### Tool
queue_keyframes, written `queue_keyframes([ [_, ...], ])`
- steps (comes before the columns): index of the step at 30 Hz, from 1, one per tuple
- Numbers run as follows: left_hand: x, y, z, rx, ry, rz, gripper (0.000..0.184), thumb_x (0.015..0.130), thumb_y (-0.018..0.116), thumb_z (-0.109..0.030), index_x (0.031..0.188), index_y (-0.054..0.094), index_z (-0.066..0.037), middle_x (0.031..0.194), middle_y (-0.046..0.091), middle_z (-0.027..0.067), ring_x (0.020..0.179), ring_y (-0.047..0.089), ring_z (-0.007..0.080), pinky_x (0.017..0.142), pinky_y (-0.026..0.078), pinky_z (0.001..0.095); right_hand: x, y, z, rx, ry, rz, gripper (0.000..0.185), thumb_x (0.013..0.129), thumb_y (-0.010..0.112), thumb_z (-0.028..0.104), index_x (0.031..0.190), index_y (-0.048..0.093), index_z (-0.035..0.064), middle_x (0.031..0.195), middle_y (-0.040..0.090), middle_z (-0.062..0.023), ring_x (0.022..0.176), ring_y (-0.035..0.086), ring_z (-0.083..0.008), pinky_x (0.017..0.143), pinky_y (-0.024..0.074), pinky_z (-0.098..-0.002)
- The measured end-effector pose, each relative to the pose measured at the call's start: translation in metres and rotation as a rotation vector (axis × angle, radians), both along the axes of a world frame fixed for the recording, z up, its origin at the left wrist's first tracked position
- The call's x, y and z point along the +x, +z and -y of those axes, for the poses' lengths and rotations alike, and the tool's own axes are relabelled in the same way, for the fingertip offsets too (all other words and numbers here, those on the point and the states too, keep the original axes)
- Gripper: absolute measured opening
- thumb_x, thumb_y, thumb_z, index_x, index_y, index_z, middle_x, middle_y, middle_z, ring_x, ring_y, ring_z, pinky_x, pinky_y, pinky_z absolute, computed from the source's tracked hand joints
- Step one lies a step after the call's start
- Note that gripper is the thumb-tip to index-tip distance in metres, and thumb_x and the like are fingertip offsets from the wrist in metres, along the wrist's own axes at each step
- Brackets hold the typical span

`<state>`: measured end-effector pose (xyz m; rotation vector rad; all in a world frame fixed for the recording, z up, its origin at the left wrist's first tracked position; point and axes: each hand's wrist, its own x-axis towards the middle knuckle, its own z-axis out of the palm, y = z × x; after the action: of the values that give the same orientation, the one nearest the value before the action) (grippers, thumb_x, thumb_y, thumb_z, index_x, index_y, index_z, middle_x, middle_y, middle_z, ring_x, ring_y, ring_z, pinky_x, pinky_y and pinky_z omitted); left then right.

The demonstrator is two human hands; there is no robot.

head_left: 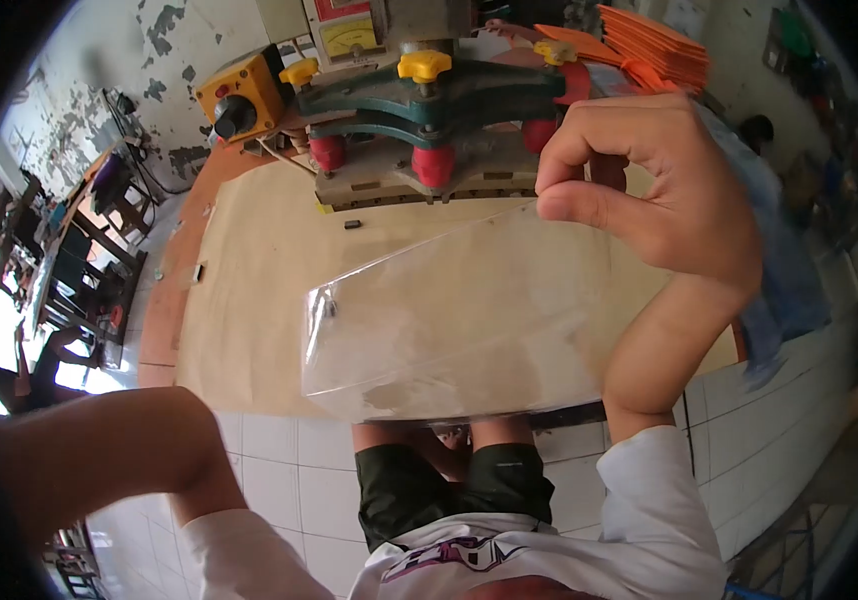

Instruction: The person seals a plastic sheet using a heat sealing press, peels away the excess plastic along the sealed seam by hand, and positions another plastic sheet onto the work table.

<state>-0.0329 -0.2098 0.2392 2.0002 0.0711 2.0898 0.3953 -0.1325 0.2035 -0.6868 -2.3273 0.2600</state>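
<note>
My right hand (659,185) is raised in front of the machine, thumb and fingers pinched on the upper edge of a clear plastic sheet (449,320). The sheet hangs tilted above the table, see-through with shiny edges; whether it is a single layer or a bag I cannot tell. Its lower edge lies near the table's front edge. My left arm (169,440) is bent at the lower left, and its hand is outside the view. Just behind the sheet stands a press-like machine (429,105) with green arms, yellow knobs and red fittings.
Brown paper covers the table (239,270), with a small dark piece (352,225) lying on it. A yellow control box (241,97) stands at the back left. Orange sheets (654,50) are stacked at the back right, above blue plastic (784,270). Another person (29,370) is at the far left.
</note>
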Motion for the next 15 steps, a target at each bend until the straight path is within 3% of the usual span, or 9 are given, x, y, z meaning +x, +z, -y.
queue_keyframes([
  [5, 0.001, 0.013, -0.042, -0.054, -0.254, 0.05, 0.051, 0.092, 0.043, -0.026, 0.129, 0.054, 0.007, 0.112, 0.063, 0.0228, 0.099, 0.058, 0.0343, 0.108, 0.029, 0.0609, 0.0, 0.0, -0.005, 0.017, -0.039, -0.005, 0.012, 0.082, 0.076, 0.009, 0.08, 0.066, 0.003, 0.07, 0.062, -0.0002, 0.059, 0.051, -0.0066, 0.055, 0.0394, -0.0224],
  [9, 0.04, -0.002, -0.097, -0.158, -0.589, -0.054, 0.052, 0.092, 0.042, -0.026, 0.13, 0.053, 0.007, 0.112, 0.063, 0.023, 0.1, 0.057, 0.0345, 0.11, 0.028, 0.0617, 0.002, -0.001, -0.011, -0.035, -0.057, -0.035, 0.014, 0.083, 0.076, 0.01, 0.08, 0.065, 0.0022, 0.071, 0.061, -0.0006, 0.058, 0.051, -0.0064, 0.054, 0.0386, -0.022],
  [12, 0.072, -0.027, -0.129, -0.179, -0.728, -0.192, 0.053, 0.097, 0.037, -0.023, 0.136, 0.043, 0.012, 0.109, 0.063, 0.0238, 0.097, 0.058, 0.0326, 0.107, 0.036, 0.0566, 0.001, -0.002, -0.017, -0.059, -0.052, -0.044, 0.016, 0.084, 0.076, 0.011, 0.08, 0.064, 0.001, 0.072, 0.061, -0.0012, 0.058, 0.051, -0.0065, 0.054, 0.0384, -0.0219],
  [13, 0.078, -0.036, -0.135, -0.181, -0.67, -0.181, 0.048, 0.099, 0.034, -0.019, 0.134, 0.043, 0.013, 0.108, 0.063, 0.0237, 0.098, 0.061, 0.0337, 0.101, 0.044, 0.052, 0.001, -0.002, -0.019, -0.065, -0.055, -0.034, 0.016, 0.084, 0.076, 0.011, 0.08, 0.064, 0.001, 0.072, 0.061, -0.0012, 0.058, 0.051, -0.0065, 0.054, 0.0384, -0.0219],
  [15, 0.082, -0.041, -0.149, -0.265, -0.745, -0.225, 0.047, 0.1, 0.033, -0.019, 0.134, 0.043, 0.013, 0.108, 0.064, 0.0239, 0.101, 0.063, 0.0355, 0.1, 0.046, 0.0519, -0.001, -0.001, -0.022, -0.012, -0.056, 0.004, 0.018, 0.085, 0.076, 0.012, 0.08, 0.063, 0.0, 0.072, 0.06, -0.0017, 0.059, 0.051, -0.0065, 0.055, 0.0388, -0.0219],
])
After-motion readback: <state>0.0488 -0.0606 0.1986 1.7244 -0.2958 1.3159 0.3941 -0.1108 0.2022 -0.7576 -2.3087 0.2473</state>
